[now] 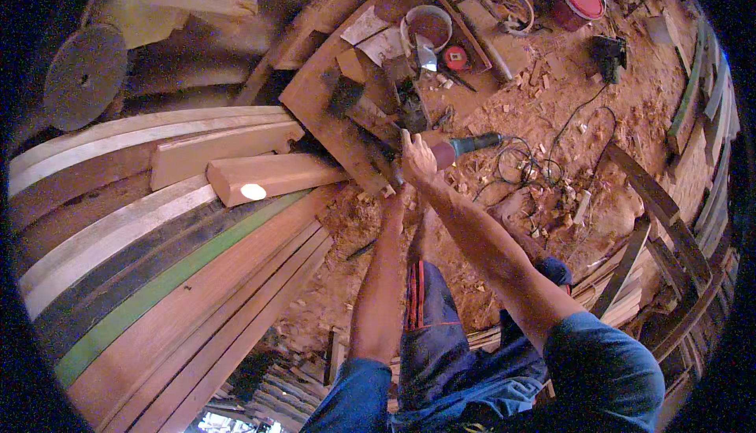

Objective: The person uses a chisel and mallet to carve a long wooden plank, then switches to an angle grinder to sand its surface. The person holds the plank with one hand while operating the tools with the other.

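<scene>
My right hand [419, 164] is bent with its fingers curled at the edge of the brown wooden board [315, 110]; what lies inside the grip is hidden. Close below it is my left hand [393, 184], small in view and with its fingers mostly hidden. Right beside my right hand is a teal and dark corded power tool [476, 143], its near end covered by the hand. A dark, box-like piece [407, 98] rests on the board just beyond my fingers.
Long planks [197, 268] are stacked at left, with a thick wooden beam [276, 175] on top. A round bucket [426, 30] and red tape measure [454, 57] are beyond my hands. A black cable [528, 167] coils over chip-strewn ground. A red-lidded bucket [581, 0] stands far right.
</scene>
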Tool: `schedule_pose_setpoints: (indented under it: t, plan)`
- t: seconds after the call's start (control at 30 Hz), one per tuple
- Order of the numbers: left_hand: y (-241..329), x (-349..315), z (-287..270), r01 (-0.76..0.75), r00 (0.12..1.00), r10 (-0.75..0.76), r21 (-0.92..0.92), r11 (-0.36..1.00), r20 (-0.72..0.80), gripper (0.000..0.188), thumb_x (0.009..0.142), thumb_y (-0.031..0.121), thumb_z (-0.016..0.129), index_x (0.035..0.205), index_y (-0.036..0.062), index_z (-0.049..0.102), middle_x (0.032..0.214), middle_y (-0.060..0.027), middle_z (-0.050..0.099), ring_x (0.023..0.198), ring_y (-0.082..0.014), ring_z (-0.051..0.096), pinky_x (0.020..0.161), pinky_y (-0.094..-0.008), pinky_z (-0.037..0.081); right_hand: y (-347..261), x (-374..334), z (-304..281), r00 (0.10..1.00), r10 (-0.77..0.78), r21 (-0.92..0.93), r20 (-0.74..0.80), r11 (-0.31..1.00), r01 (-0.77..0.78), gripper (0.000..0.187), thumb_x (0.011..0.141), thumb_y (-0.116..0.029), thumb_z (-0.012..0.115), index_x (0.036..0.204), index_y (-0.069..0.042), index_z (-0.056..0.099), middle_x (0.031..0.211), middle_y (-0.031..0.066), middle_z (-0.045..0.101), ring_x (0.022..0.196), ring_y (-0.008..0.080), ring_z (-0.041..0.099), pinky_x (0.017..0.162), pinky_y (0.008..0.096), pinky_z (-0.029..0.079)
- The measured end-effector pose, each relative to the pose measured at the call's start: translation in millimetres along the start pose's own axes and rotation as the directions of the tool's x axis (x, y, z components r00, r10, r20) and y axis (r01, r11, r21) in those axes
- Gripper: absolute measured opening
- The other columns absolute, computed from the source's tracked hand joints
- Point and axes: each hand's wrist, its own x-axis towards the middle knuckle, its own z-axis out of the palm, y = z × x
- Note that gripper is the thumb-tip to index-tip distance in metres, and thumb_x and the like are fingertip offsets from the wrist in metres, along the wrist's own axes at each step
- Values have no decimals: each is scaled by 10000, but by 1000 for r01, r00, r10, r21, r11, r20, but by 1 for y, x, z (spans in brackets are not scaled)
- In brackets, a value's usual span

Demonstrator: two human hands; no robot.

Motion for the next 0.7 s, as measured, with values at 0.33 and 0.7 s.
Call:
schedule_pose_setpoints:
  t: [0.33,0.7]
  plan:
    - [37,-24,-17,-70,986,85,106,992,-143,455,864,287,744,1146,-3,536,1087,-102,593,934,-204,575,796,-337,490,-62,31,-17,948,-49,57,315,998,33,496,871,-212,587,1304,-3,466,1025,182,659,893,371,684,737,477,569]
    - [205,-160,-57,-317,893,412,401,860,-178,354,893,302,713,1017,-9,598,965,-100,603,844,-205,552,720,-341,471,-42,-184,-256,968,-240,706,74,698,119,769,770,-274,726,1403,33,418,1313,250,561,1216,373,558,1012,446,458]
